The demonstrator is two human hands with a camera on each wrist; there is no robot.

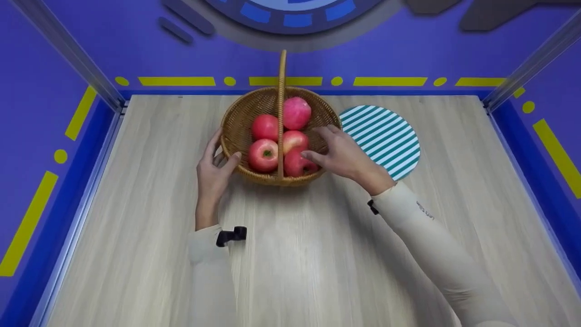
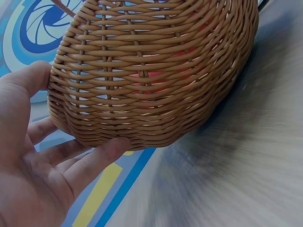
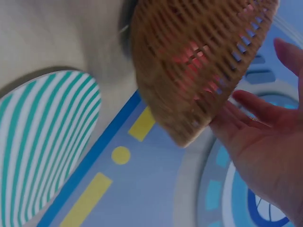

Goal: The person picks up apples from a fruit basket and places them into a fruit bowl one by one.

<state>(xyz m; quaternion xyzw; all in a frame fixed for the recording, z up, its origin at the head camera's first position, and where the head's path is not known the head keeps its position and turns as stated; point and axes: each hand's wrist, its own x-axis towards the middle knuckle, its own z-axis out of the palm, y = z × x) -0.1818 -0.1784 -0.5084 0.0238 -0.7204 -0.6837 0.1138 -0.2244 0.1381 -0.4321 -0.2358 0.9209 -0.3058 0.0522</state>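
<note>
A brown wicker basket [image 1: 245, 177] with a tall arched handle [image 1: 282, 72] stands at the back middle of the table. Several red apples [image 1: 263, 155] lie in it, along with a pinker round fruit [image 1: 297, 113] at the back. My left hand [image 1: 213, 175] holds the basket's left side, its thumb at the rim and its fingers against the outer wall [image 2: 142, 56]. Over the right rim reaches my right hand [image 1: 344, 153], fingers spread above the inside and thumb beside the front right apple [image 1: 297, 164]. No fruit shows in its grasp; its fingertips are partly hidden in the right wrist view.
A round mat [image 1: 386, 141] with green and white stripes lies right of the basket, partly behind my right hand. Blue panels [image 1: 181, 63] with yellow marks wall the wooden table [image 1: 290, 254] at the back and sides.
</note>
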